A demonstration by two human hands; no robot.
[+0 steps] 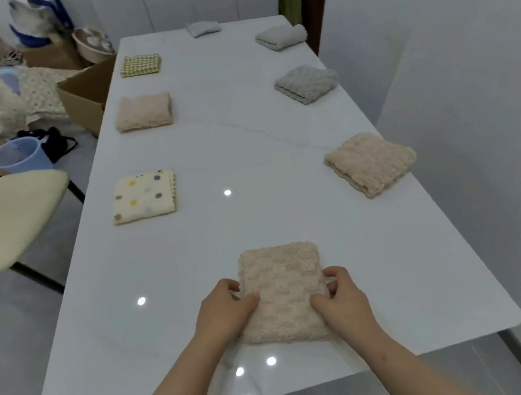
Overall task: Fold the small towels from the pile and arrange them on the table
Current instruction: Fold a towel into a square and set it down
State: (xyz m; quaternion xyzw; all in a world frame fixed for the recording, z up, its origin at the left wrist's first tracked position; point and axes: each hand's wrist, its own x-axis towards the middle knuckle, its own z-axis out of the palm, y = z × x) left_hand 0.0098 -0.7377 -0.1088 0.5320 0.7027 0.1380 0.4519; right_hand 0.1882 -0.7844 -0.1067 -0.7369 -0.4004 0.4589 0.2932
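Near the front edge of the glossy white worktop [244,151] we see a fluffy beige towel [285,294], folded into a thick rectangle with rounded corners and a nubby pile. The left hand [223,311] grips its left side, thumb pressed on top and fingers curled at the edge. The right hand [340,301] pinches the right side likewise, thumb over the pile. Along the left side we count a cream dotted towel [144,197], a plush pink towel [143,111] and a green checked towel [140,65], each a flat folded square. Opposite lie a ribbed beige towel [370,162] and a bumpy grey towel [306,83].
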